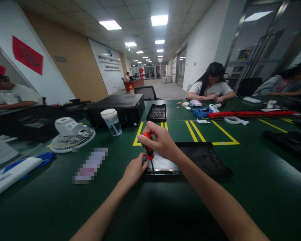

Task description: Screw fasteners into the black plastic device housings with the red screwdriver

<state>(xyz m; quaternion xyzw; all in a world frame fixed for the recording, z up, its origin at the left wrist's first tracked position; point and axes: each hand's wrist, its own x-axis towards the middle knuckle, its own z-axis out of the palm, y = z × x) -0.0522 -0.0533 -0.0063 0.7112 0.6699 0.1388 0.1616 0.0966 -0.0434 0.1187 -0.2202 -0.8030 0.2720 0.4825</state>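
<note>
My right hand (162, 139) grips the red and black handle of a screwdriver (147, 142). Its shaft points down, with the tip at the near left corner of a flat silver metal device (163, 164); whether it sits in a screw is too small to see. My left hand (135, 169) is closed on the left edge of this device, its fingertips partly hidden. Just right of the device lies a flat black panel (200, 155), partly covered by my right forearm.
Beyond my hands stands a black tray of small parts (157, 112). To the left are a lidded plastic cup (112, 122), a white fan (71, 134), a black computer case (117, 107) and a pixelated phone-shaped item (91, 165). A blue box (202, 111) and co-workers are across the green table.
</note>
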